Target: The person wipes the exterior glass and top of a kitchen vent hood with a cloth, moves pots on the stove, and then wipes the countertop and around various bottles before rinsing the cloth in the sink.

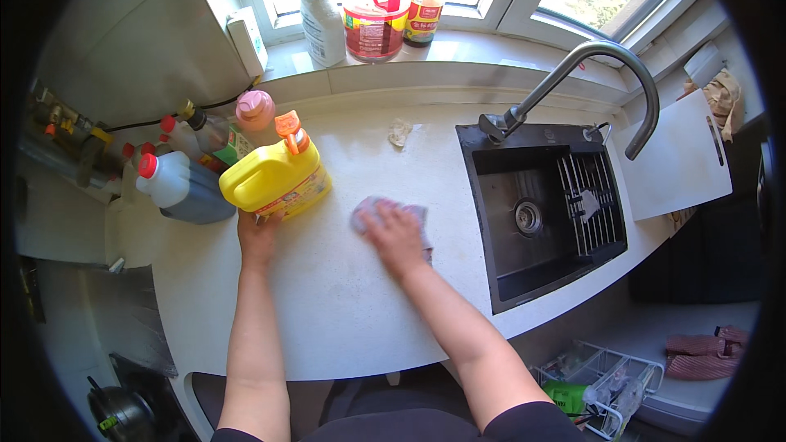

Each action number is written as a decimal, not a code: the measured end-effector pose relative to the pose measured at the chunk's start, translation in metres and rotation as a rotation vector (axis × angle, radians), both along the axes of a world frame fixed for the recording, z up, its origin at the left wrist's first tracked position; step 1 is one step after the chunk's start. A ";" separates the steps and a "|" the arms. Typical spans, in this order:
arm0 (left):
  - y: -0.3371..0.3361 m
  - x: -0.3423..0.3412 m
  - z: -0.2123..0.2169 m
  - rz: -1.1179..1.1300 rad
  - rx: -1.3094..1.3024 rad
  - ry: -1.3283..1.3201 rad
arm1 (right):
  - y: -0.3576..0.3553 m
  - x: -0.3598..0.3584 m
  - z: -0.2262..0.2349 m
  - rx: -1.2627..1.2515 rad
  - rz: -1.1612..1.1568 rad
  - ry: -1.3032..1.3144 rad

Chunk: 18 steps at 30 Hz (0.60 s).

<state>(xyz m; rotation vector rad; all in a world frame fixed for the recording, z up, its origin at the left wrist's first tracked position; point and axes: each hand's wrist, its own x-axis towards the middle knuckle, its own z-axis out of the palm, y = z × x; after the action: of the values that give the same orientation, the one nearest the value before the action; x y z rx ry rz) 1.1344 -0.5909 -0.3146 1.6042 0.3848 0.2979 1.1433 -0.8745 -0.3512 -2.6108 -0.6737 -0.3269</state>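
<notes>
My left hand point(258, 235) grips the lower end of a yellow plastic jug point(274, 176) with an orange cap; some fingers are hidden behind and under it. The jug leans at the left side of the white countertop point(344, 303). My right hand point(391, 233) presses a crumpled greyish-pink cloth point(422, 219) onto the counter between the jug and the sink, its fingers bunched over the fabric and slightly blurred.
Left of the jug stand a dark-liquid jug point(192, 188) with a red cap, several bottles and a pink-topped container point(255, 110). A crumpled scrap point(399, 133) lies near the back wall. A dark sink point(512, 254) with a grey faucet point(565, 65) is at right. Bottles line the windowsill.
</notes>
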 end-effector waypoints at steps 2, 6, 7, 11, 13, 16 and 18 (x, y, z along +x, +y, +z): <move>-0.001 -0.001 -0.003 -0.003 -0.005 -0.009 | -0.030 0.020 -0.001 -0.100 -0.252 0.002; -0.017 -0.008 -0.006 0.082 -0.010 -0.008 | -0.100 0.048 0.000 -0.144 -0.542 0.003; -0.024 -0.010 -0.005 0.160 0.098 0.006 | -0.112 0.049 0.005 -0.118 -0.591 0.033; -0.060 -0.026 -0.018 0.472 0.345 0.020 | -0.101 0.033 0.037 0.124 -0.512 -0.212; -0.084 -0.043 -0.033 0.476 0.393 -0.003 | -0.055 0.008 0.040 0.244 -0.319 -0.190; -0.130 -0.056 -0.033 0.247 0.447 -0.054 | 0.010 -0.031 0.024 0.170 0.020 0.071; -0.145 -0.054 -0.025 0.114 0.501 -0.136 | 0.024 -0.031 -0.008 -0.030 0.142 0.016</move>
<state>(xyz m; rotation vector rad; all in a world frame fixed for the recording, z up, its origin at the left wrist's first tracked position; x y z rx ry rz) 1.0806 -0.7360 -0.3393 2.0396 0.3110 0.6246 1.1120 -0.8510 -0.3591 -2.5730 -0.8597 -0.2544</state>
